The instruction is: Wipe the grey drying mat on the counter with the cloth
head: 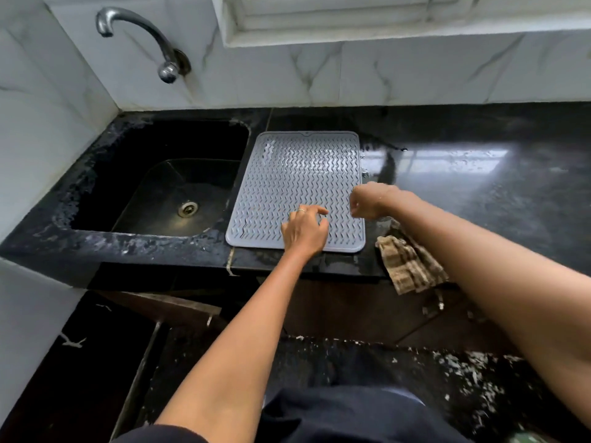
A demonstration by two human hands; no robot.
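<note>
The grey drying mat (287, 174), ribbed with a wavy pattern, lies flat on the black counter just right of the sink. My left hand (303, 230) rests over the mat's near edge, fingers loosely curled and apart, holding nothing. My right hand (372, 201) hovers at the mat's right edge with its fingers curled in; nothing shows in it. The brown checked cloth (406, 266) lies crumpled at the counter's front edge, right of the mat, partly under my right forearm and hanging over the edge.
A black sink (153, 187) with a metal drain sits left of the mat. A chrome tap (140, 36) juts from the marble wall above it. The glossy black counter (479, 174) stretches to the right, wet in places. A window sill runs above.
</note>
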